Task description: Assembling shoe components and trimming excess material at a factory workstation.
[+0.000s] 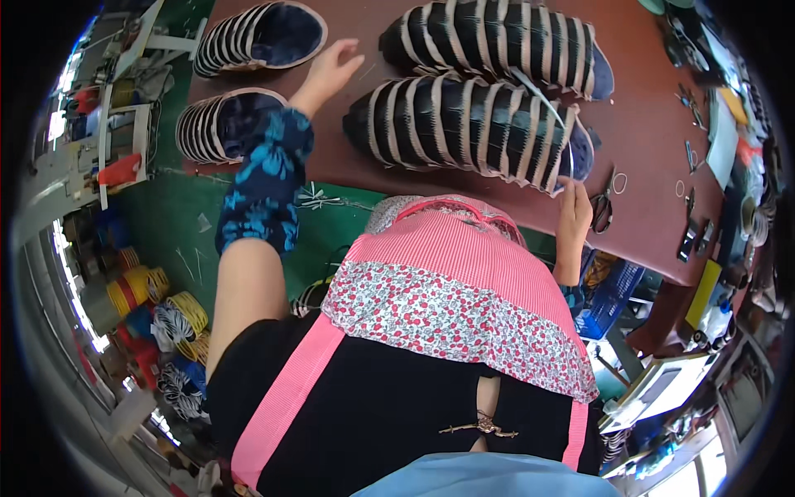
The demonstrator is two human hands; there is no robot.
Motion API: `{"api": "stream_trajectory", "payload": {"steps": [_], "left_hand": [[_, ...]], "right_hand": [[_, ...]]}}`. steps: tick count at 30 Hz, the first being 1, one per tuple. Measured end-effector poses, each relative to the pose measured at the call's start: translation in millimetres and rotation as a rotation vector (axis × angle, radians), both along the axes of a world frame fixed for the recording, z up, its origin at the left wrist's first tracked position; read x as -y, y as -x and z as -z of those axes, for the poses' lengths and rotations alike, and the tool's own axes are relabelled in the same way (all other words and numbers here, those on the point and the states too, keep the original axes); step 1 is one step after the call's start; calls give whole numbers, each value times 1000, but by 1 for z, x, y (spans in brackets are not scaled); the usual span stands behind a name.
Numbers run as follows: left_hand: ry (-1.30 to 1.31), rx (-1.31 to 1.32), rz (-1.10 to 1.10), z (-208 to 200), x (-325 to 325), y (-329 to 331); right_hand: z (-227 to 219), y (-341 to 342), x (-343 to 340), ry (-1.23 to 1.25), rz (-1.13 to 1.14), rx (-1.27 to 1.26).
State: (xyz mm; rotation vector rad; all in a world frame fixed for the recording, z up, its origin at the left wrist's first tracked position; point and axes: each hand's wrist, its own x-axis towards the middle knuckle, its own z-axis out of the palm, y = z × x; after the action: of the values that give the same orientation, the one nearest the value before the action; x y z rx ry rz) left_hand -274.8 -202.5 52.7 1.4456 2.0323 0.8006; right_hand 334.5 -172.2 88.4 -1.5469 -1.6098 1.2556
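Two long stacks of nested black pieces with tan edges and dark blue lining, which look like shoe uppers, lie side by side on the table. My right hand (573,219) is at the right end of the nearer stack (447,124), its fingers closed on the lower end of a thin white strip (546,103). That strip runs up across the stack toward the farther stack (497,37). My left hand (330,74) is raised, its fingers apart and holding nothing, between these stacks and two shorter, similar stacks (286,33) (240,124) at the left.
The reddish-brown table (646,149) carries black-handled scissors (603,211) beside my right hand. More small tools (690,228) and white loops lie at its right. Below the edge stands a blue crate (613,298). Rolls of yellow and white material (178,323) are on the left floor.
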Motion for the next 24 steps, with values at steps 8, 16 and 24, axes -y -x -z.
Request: {"api": "stream_trajectory", "payload": {"steps": [8, 16, 24], "left_hand": [[-128, -210, 8, 60, 108, -113], [-153, -301, 312, 2, 80, -134], [-25, -321, 313, -3, 62, -194]], "right_hand": [[-43, 143, 19, -66, -260, -19], [-107, 176, 40, -193, -199, -4], [-100, 27, 10, -92, 172, -132]]}}
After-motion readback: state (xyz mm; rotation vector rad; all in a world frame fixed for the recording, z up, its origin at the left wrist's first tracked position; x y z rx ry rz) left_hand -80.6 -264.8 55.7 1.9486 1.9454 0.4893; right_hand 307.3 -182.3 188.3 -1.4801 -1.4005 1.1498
